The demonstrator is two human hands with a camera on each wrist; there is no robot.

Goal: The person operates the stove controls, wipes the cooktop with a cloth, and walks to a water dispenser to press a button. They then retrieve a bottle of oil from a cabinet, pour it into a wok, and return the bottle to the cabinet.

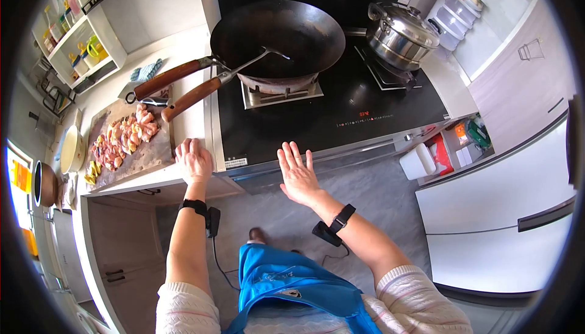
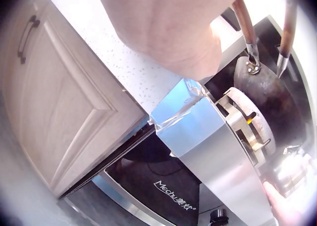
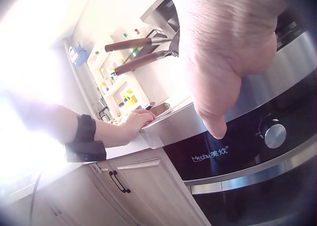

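The left hand rests on the counter's front edge, just right of the cutting board, its fingers loosely bent and holding nothing. At the stove's front edge is the right hand, fingers straight and slightly spread, nothing in it. Chopped raw meat lies on the board, with small yellowish pieces at its near corner. A dark wok sits on the left burner; its wooden handle and a wooden-handled spatula point left. In the left wrist view, a yellow-orange spot shows beneath the wok.
A lidded steel pot stands on the right burner. Left of the board are a pale bowl and a metal pot. A patterned cloth lies behind the board. An open drawer holds a white bin.
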